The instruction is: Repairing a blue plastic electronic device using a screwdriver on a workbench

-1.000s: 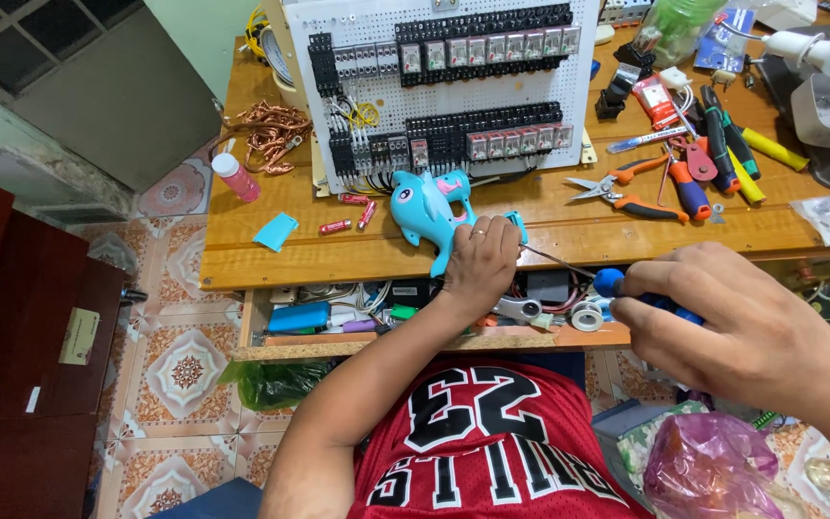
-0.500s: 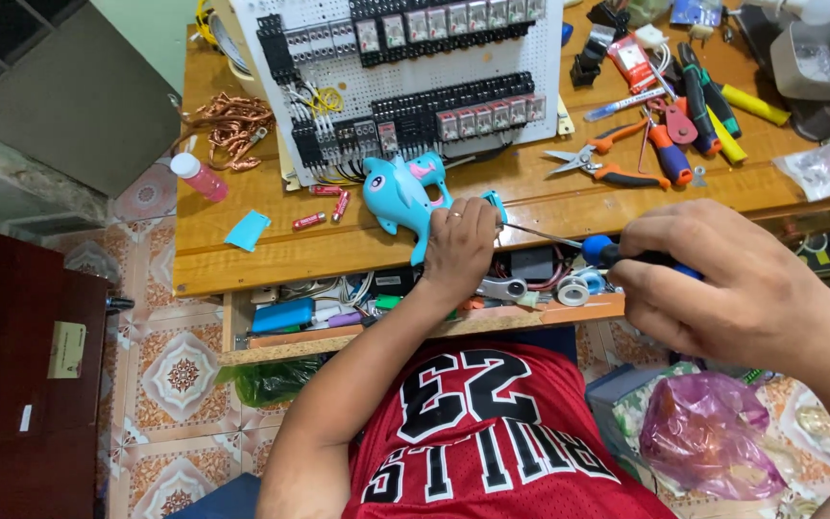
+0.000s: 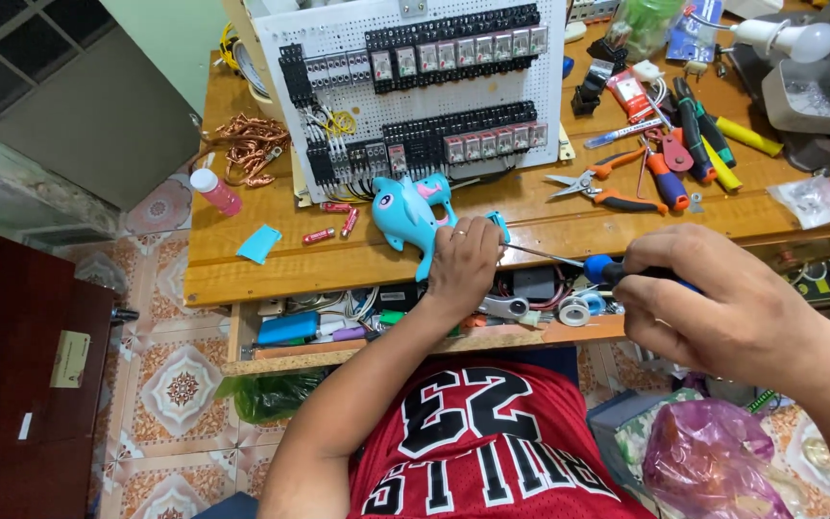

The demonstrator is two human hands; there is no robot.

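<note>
Presently the left hand (image 3: 463, 264) presses the blue dolphin toy (image 3: 410, 211) down at the bench's (image 3: 242, 269) front edge, fingers closed over its tail end. Right hand (image 3: 722, 308) is clenched round a blue-handled screwdriver (image 3: 607, 271). Its shaft runs level, right to left, tip meeting the toy under the left fingers. Toy's long axis slants toward the pegboard (image 3: 569, 58).
</note>
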